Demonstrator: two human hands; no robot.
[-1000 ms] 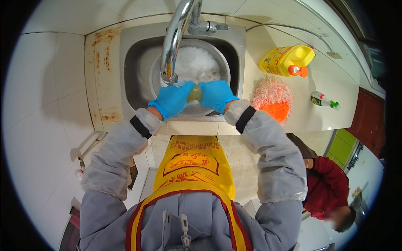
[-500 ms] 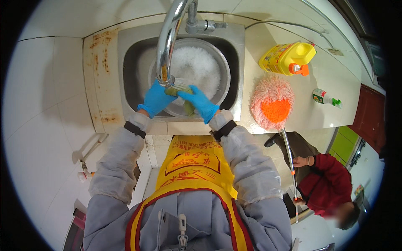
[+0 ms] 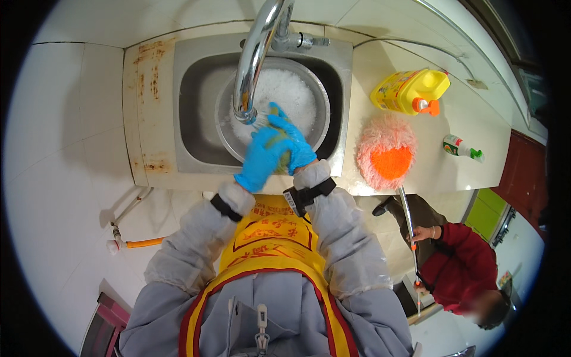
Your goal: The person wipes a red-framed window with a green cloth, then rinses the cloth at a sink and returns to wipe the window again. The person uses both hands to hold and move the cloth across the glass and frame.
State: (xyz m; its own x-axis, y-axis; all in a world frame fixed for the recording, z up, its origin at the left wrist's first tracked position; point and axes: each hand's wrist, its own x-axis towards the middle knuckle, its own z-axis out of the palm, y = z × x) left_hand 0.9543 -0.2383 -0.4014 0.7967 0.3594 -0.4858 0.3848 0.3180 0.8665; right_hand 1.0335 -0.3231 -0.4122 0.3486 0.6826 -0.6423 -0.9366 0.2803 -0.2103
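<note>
My left hand and my right hand, both in blue rubber gloves, press together over the near rim of a round metal basin. A wet green cloth is gripped between them, mostly hidden by the gloves. Water runs from the chrome faucet onto the cloth and hands. White suds fill the basin, which sits in the steel sink.
On the counter to the right stand a yellow jug with an orange pump and a small white-green bottle. A pink fluffy mop head lies nearby; a person in a red top holds its pole.
My left hand has moved right and nearer to me, coming over the cloth against my right hand. The cloth is now bunched between both hands.
</note>
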